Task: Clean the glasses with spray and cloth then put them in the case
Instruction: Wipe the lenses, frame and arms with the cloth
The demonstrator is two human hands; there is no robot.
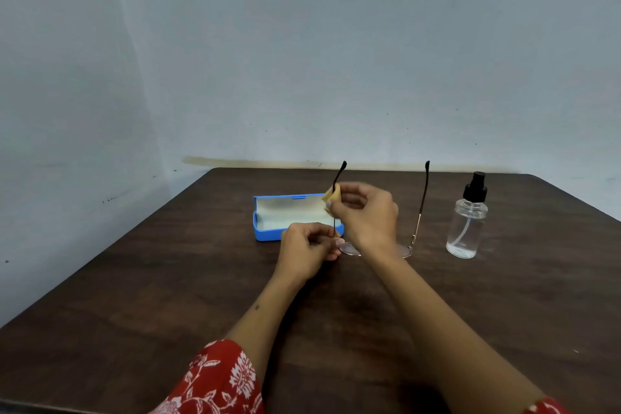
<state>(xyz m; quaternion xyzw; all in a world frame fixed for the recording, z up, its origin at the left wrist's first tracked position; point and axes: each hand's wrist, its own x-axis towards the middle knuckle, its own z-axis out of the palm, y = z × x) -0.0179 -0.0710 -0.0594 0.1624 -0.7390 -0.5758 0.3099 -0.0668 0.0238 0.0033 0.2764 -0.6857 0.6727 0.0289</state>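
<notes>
The thin-framed glasses are held above the table with both temple arms pointing up and away. My left hand pinches the frame at the left hinge, next to the left lens. My right hand pinches a small yellow cloth around the left temple arm, partway up it. The blue case lies open behind my hands, its pale lining showing. The clear spray bottle with a black nozzle stands upright to the right.
A dark brown wooden table reaches to a pale blue-grey wall. My red patterned sleeve shows at the bottom edge.
</notes>
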